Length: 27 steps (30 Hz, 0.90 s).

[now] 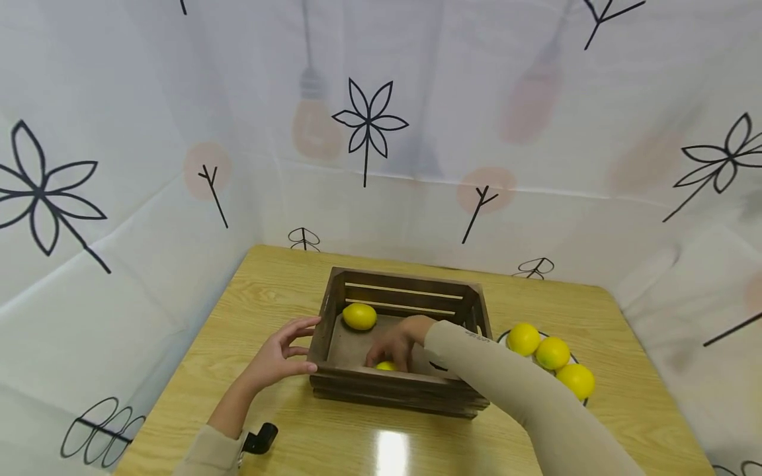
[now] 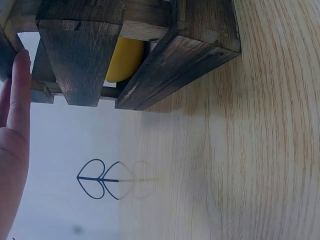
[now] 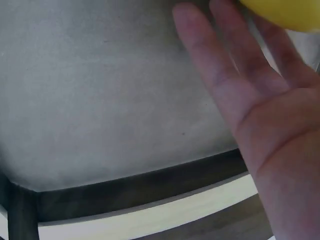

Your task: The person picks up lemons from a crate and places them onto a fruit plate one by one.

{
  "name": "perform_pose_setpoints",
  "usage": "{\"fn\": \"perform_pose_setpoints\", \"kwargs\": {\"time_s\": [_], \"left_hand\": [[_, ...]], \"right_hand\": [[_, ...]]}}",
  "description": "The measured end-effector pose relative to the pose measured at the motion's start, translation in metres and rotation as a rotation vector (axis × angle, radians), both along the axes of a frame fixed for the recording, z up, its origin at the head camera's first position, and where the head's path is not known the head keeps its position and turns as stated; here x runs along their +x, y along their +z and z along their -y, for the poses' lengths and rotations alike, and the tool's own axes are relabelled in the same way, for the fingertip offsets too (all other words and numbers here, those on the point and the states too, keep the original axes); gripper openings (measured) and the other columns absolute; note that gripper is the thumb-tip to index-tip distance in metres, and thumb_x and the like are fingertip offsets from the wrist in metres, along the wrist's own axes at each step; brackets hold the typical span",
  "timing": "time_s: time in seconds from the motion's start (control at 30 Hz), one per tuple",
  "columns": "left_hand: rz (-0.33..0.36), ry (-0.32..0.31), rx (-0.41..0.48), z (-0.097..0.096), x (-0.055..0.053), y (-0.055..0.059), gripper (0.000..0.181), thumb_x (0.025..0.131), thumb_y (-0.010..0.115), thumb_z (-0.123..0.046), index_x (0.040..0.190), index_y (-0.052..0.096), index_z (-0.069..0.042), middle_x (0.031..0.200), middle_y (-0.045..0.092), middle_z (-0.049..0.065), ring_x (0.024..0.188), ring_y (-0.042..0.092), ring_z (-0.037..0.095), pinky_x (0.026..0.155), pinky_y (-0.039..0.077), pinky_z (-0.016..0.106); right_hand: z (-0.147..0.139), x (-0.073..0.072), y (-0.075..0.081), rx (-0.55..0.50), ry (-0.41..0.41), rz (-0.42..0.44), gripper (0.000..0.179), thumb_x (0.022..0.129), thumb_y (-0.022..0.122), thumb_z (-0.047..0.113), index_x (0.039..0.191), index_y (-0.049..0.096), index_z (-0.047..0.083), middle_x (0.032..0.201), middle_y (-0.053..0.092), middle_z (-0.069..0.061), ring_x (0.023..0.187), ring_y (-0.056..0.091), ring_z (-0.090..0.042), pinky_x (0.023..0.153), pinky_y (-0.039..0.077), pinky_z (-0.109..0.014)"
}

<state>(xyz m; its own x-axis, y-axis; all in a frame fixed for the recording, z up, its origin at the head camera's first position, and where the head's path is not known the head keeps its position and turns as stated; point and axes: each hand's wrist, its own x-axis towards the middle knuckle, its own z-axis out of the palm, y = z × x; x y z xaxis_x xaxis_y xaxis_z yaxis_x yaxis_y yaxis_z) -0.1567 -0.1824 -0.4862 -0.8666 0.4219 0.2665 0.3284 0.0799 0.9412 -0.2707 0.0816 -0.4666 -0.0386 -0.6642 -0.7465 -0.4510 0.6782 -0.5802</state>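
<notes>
A dark wooden slatted crate [image 1: 393, 390] stands on the table, with one lemon [image 1: 360, 317] at its back left. Inside the crate, my right hand [image 1: 395, 344] reaches down and holds another lemon [image 1: 385, 365] near the front wall. The right wrist view shows this lemon [image 3: 290, 11] at the upper edge beside the fingers [image 3: 210, 65]; the thumb is out of sight there. At the crate's left end, my left hand [image 1: 280, 357] rests its extended fingertips and thumb against the side. In the left wrist view a straight finger [image 2: 21, 95] touches the crate.
Right of the crate, a dark-rimmed plate [image 1: 503, 336] bears several lemons [image 1: 552, 353], partly behind my right sleeve [image 1: 506, 383]. A patterned white cloth [image 1: 417, 218] hangs behind and beside the wooden table [image 1: 321, 436]. A black device [image 1: 260, 438] sits at my left wrist.
</notes>
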Motion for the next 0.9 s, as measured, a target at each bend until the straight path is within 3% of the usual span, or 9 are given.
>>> {"fn": "perform_pose_setpoints", "kwargs": {"time_s": [0.07,0.13,0.27,0.37,0.47,0.9], "left_hand": [[-0.001,0.0,-0.001,0.0,0.0,0.0,0.068,0.079,0.073,-0.002,0.139,0.042,-0.007,0.14,0.036,0.014,0.122,0.041,0.018,0.09,0.048,0.033],[-0.002,-0.001,-0.001,0.0,-0.001,0.0,0.068,0.079,0.073,-0.002,0.139,0.042,-0.008,0.14,0.037,0.013,0.122,0.041,0.019,0.09,0.048,0.033],[0.002,0.001,-0.002,-0.001,-0.001,-0.001,0.067,0.079,0.073,-0.003,0.139,0.043,-0.009,0.14,0.037,0.013,0.122,0.041,0.021,0.09,0.048,0.034],[0.006,0.007,-0.008,0.0,0.0,-0.001,0.068,0.079,0.073,-0.003,0.139,0.042,-0.009,0.14,0.036,0.013,0.123,0.041,0.022,0.09,0.047,0.033],[0.008,0.011,-0.009,0.0,0.001,-0.002,0.068,0.079,0.073,-0.003,0.14,0.042,-0.009,0.141,0.036,0.013,0.122,0.041,0.023,0.09,0.047,0.032],[0.0,0.005,0.001,-0.001,0.003,0.001,0.068,0.08,0.071,-0.001,0.14,0.04,-0.006,0.141,0.035,0.016,0.12,0.043,0.011,0.089,0.048,0.03]], "right_hand": [[-0.001,0.001,-0.002,-0.015,0.006,-0.006,0.057,0.072,0.069,-0.018,0.119,0.051,0.008,0.124,0.041,0.001,0.103,0.038,-0.011,0.068,0.045,-0.021],[-0.003,0.001,-0.001,-0.015,-0.036,-0.007,0.054,0.071,0.069,-0.019,0.114,0.05,0.008,0.119,0.038,0.001,0.098,0.037,-0.013,0.063,0.044,-0.022],[-0.009,0.0,0.006,-0.068,-0.083,-0.123,0.056,0.069,0.077,-0.01,0.11,0.048,0.016,0.109,0.041,0.002,0.092,0.039,-0.012,0.067,0.043,-0.022],[-0.014,-0.002,0.015,-0.155,-0.109,-0.229,0.058,0.068,0.081,0.0,0.11,0.049,0.022,0.107,0.046,0.004,0.092,0.044,-0.012,0.072,0.045,-0.023],[-0.02,-0.003,0.027,-0.263,-0.153,-0.284,0.058,0.068,0.082,0.004,0.112,0.048,0.023,0.107,0.048,0.001,0.092,0.05,-0.016,0.073,0.048,-0.026],[-0.05,0.005,0.073,-0.674,-0.437,-0.362,0.063,0.07,0.082,0.009,0.119,0.043,0.012,0.108,0.049,-0.011,0.088,0.059,-0.023,0.077,0.052,-0.034]]}}
